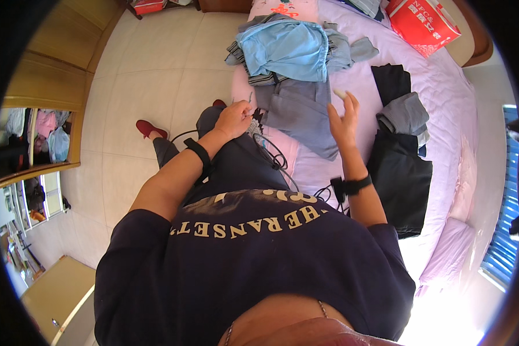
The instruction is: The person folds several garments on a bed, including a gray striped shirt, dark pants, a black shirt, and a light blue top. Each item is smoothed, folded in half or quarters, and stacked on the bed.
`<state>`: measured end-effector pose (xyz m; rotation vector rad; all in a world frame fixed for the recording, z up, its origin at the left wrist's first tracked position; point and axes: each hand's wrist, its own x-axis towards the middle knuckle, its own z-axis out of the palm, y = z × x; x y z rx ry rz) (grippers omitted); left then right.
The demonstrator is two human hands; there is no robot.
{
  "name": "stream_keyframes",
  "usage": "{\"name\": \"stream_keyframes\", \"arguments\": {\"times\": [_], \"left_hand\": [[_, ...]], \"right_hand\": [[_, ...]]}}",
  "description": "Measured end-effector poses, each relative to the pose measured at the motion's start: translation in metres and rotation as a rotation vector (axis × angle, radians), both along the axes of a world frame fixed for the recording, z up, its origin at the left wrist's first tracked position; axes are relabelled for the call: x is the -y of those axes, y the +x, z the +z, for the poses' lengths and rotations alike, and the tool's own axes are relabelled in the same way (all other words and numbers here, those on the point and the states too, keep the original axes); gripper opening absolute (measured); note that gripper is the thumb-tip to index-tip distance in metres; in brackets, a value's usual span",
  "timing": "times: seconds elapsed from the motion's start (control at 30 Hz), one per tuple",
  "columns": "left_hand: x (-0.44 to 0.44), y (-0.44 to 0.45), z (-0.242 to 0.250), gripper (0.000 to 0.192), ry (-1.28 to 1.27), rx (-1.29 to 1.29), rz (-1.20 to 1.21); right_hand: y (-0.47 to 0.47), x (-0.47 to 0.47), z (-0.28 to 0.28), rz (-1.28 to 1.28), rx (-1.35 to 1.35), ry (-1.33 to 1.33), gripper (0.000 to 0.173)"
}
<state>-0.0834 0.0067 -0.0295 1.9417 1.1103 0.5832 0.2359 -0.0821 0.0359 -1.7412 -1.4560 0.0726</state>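
Note:
My left hand [233, 120] is held over my left thigh near the bed's edge. Its fingers are curled, and their inner side is hidden, so I cannot tell if something small is in them. My right hand [345, 121] is raised at the right edge of grey trousers [300, 112], fingers apart and nothing held. One of its fingertips has a pale covering [340, 94]. Beyond the trousers, a light blue garment [287, 49] lies on top of striped and grey clothes [339, 47]. Black strap bands circle both wrists, with dark cables [277, 160] between them.
On the lilac bed sheet [445, 129], to the right, lie black garments [400, 181] and a rolled grey garment [403, 113]. A red paper bag [424, 26] bearing writing stands at the far right. Left are the tiled floor [151, 86] and a wooden cabinet [56, 73] with clothes inside.

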Motion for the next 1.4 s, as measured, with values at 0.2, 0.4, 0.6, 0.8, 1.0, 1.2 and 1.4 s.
{"name": "stream_keyframes", "arguments": {"times": [0.2,0.4,0.6,0.8,1.0,1.2,1.4], "left_hand": [[-0.005,-0.003,-0.018,0.019,-0.068,0.072,0.025],[-0.022,-0.003,-0.001,0.015,-0.359,0.46,0.129],[-0.021,-0.012,0.053,0.05,-0.678,0.433,0.298],[-0.024,0.004,0.039,0.054,-0.268,0.088,0.294],[-0.027,0.031,0.047,0.069,-0.013,-0.352,-0.281],[-0.028,0.015,0.06,0.061,-0.082,-0.707,-0.487],[-0.006,-0.009,0.053,0.033,0.057,-0.565,-0.429]], "right_hand": [[-0.041,-0.09,0.013,0.09,-0.408,-0.332,0.031],[-0.078,-0.041,0.054,0.665,0.033,0.044,0.017],[-0.128,0.029,0.058,1.099,-0.059,-0.207,0.017],[-0.141,0.057,0.05,1.158,0.062,-0.303,0.021],[-0.146,0.069,0.059,1.162,0.077,-0.344,0.029],[-0.138,0.076,0.063,1.067,0.016,-0.386,0.03],[-0.141,0.077,0.056,1.079,0.044,-0.362,0.032]]}}
